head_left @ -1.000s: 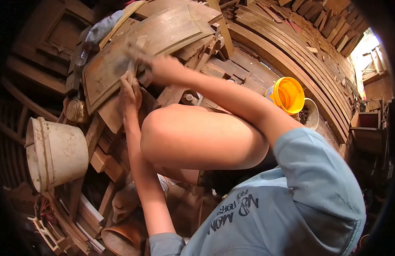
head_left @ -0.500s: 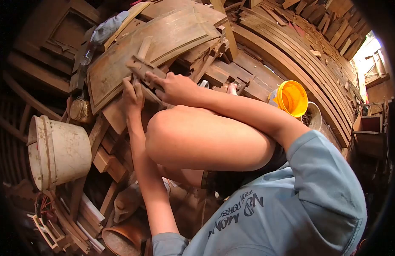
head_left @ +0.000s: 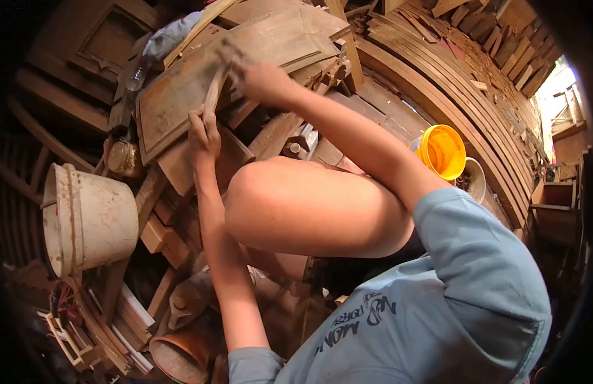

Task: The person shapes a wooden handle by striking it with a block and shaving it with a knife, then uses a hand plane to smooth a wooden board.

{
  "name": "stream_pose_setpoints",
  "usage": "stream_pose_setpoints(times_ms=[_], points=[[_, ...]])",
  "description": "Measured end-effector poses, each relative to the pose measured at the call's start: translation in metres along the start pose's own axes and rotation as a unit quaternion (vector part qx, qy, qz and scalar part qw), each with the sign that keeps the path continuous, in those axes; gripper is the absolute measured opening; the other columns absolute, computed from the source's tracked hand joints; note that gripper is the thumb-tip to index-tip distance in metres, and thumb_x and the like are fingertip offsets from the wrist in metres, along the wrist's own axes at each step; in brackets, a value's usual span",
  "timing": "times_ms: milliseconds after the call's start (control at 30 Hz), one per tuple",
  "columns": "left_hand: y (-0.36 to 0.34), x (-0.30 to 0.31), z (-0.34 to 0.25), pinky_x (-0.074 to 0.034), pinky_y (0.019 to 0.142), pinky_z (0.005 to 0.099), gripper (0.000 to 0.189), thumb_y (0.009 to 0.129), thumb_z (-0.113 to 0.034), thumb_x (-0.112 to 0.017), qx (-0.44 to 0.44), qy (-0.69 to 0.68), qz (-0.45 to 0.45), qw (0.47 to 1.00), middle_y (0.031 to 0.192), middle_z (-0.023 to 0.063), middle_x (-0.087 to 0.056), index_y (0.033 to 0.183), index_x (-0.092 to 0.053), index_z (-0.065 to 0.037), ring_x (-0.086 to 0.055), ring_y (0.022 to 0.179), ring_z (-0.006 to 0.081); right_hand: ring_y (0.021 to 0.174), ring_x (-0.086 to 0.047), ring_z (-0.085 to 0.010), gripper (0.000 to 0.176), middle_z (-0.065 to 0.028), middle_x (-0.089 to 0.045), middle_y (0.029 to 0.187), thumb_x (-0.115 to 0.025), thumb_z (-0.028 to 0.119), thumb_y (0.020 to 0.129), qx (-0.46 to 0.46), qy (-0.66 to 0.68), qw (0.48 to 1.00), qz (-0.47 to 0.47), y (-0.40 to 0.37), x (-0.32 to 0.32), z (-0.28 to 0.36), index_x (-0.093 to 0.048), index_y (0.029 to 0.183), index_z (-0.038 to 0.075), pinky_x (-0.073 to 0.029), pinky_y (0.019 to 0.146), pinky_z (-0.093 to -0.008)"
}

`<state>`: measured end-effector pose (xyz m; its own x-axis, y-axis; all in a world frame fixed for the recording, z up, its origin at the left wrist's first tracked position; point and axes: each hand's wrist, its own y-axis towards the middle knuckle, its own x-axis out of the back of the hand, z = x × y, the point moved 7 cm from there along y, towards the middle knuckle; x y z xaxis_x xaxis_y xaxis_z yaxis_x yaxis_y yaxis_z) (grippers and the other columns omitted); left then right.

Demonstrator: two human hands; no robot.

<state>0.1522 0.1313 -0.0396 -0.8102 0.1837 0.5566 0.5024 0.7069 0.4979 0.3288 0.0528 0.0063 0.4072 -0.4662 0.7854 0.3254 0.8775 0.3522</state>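
A narrow wooden strip (head_left: 214,91) slants over the edge of a wide wooden panel (head_left: 175,105). My left hand (head_left: 205,136) is closed round the strip's near end. Farther up, at the strip's other end, my right hand (head_left: 264,82) is closed on a wooden block (head_left: 231,52), blurred by motion. Whether the block touches the strip cannot be made out.
A dirty white bucket (head_left: 104,217) stands at the left, near a lidded jar (head_left: 125,158). Behind my right forearm is a yellow bucket (head_left: 442,152). Long stacked boards (head_left: 437,89) curve along the right. A plastic bottle (head_left: 136,78) lies beside the panel.
My right hand has moved up and away from my left hand with the wooden block, uncovering more of the strip. My left hand has stayed nearly in place.
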Motion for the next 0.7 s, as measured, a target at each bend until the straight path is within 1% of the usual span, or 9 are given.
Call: stream_pose_setpoints(times_ms=[133, 200, 233, 367, 467, 500, 533, 600, 700], points=[[0.002, 0.001, -0.006, -0.045, 0.081, 0.0466, 0.04, 0.096, -0.033, -0.042, 0.004, -0.036, 0.028, 0.999, 0.104, 0.0343, -0.056, 0.11, -0.046, 0.004, -0.056, 0.096, 0.0484, 0.08, -0.065, -0.0447, 0.061, -0.0265, -0.066, 0.089, -0.052, 0.037, 0.088, 0.05, -0.046, 0.997, 0.025, -0.059, 0.008, 0.036, -0.03, 0.144, 0.039, -0.054, 0.071, -0.0516], [-0.004, 0.003, -0.021, -0.045, 0.081, 0.047, 0.039, 0.096, -0.033, -0.043, -0.043, -0.027, 0.013, 0.999, 0.102, 0.0344, -0.056, 0.108, -0.046, 0.004, -0.055, 0.096, 0.0493, 0.08, -0.066, -0.044, 0.06, -0.0263, -0.066, 0.091, -0.053, 0.038, 0.087, -0.069, 0.007, 0.993, 0.098, -0.009, -0.002, 0.002, -0.033, 0.143, 0.04, -0.054, 0.07, -0.0509], [-0.004, 0.001, -0.016, -0.045, 0.08, 0.0472, 0.038, 0.096, -0.032, -0.044, -0.02, -0.016, 0.013, 1.0, 0.101, 0.0338, -0.057, 0.107, -0.046, 0.004, -0.055, 0.096, 0.0496, 0.083, -0.066, -0.0402, 0.072, -0.0243, -0.063, 0.109, -0.055, 0.032, 0.086, 0.002, -0.053, 0.988, 0.143, 0.015, -0.017, -0.009, -0.019, 0.148, 0.038, -0.055, 0.072, -0.0503], [0.005, 0.001, 0.004, -0.045, 0.078, 0.0481, 0.036, 0.095, -0.031, -0.045, -0.001, -0.024, 0.018, 1.0, 0.1, 0.0332, -0.058, 0.105, -0.045, 0.003, -0.056, 0.094, 0.0501, 0.085, -0.065, -0.0413, 0.071, -0.02, -0.065, 0.107, -0.054, 0.031, 0.087, -0.003, -0.015, 0.995, 0.096, -0.063, 0.009, 0.043, -0.019, 0.149, 0.035, -0.054, 0.074, -0.0515], [-0.006, 0.001, -0.006, -0.045, 0.079, 0.0471, 0.037, 0.096, -0.033, -0.044, 0.013, -0.02, 0.02, 1.0, 0.098, 0.0332, -0.058, 0.105, -0.046, 0.003, -0.056, 0.095, 0.0495, 0.083, -0.066, -0.0392, 0.067, -0.0224, -0.067, 0.095, -0.051, 0.03, 0.088, -0.007, -0.028, 0.99, 0.139, -0.034, 0.009, 0.025, -0.023, 0.148, 0.032, -0.054, 0.071, -0.0489], [-0.003, 0.001, -0.008, -0.045, 0.079, 0.0467, 0.036, 0.096, -0.033, -0.043, 0.0, -0.024, 0.012, 1.0, 0.097, 0.0325, -0.058, 0.105, -0.046, 0.003, -0.056, 0.094, 0.0492, 0.077, -0.067, -0.0382, 0.068, -0.0222, -0.068, 0.09, -0.053, 0.028, 0.085, -0.035, -0.014, 0.998, 0.059, -0.002, 0.004, 0.003, -0.025, 0.147, 0.031, -0.054, 0.067, -0.0478], [0.001, 0.003, -0.013, -0.045, 0.079, 0.0463, 0.036, 0.096, -0.032, -0.043, -0.016, -0.027, 0.003, 1.0, 0.097, 0.0318, -0.058, 0.105, -0.047, 0.002, -0.056, 0.094, 0.0488, 0.072, -0.067, -0.0383, 0.071, -0.0215, -0.068, 0.092, -0.053, 0.025, 0.084, -0.091, 0.004, 0.988, 0.128, 0.015, 0.002, -0.007, -0.024, 0.148, 0.032, -0.054, 0.064, -0.0482], [0.005, 0.003, -0.008, -0.045, 0.078, 0.046, 0.036, 0.097, -0.032, -0.042, -0.002, -0.02, 0.013, 1.0, 0.096, 0.0309, -0.058, 0.105, -0.047, 0.003, -0.057, 0.092, 0.0477, 0.077, -0.068, -0.0376, 0.067, -0.0238, -0.067, 0.092, -0.053, 0.026, 0.084, -0.047, 0.075, 0.994, 0.061, -0.009, 0.012, 0.012, -0.03, 0.146, 0.029, -0.054, 0.067, -0.0486], [0.003, 0.0, 0.0, -0.045, 0.076, 0.0466, 0.036, 0.097, -0.032, -0.042, 0.006, -0.034, 0.039, 0.999, 0.094, 0.0307, -0.058, 0.106, -0.046, 0.003, -0.057, 0.09, 0.0473, 0.08, -0.068, -0.0371, 0.055, -0.0287, -0.063, 0.104, -0.045, 0.032, 0.091, -0.012, -0.018, 0.99, 0.143, -0.051, 0.011, 0.043, -0.033, 0.145, 0.029, -0.055, 0.07, -0.0492]])
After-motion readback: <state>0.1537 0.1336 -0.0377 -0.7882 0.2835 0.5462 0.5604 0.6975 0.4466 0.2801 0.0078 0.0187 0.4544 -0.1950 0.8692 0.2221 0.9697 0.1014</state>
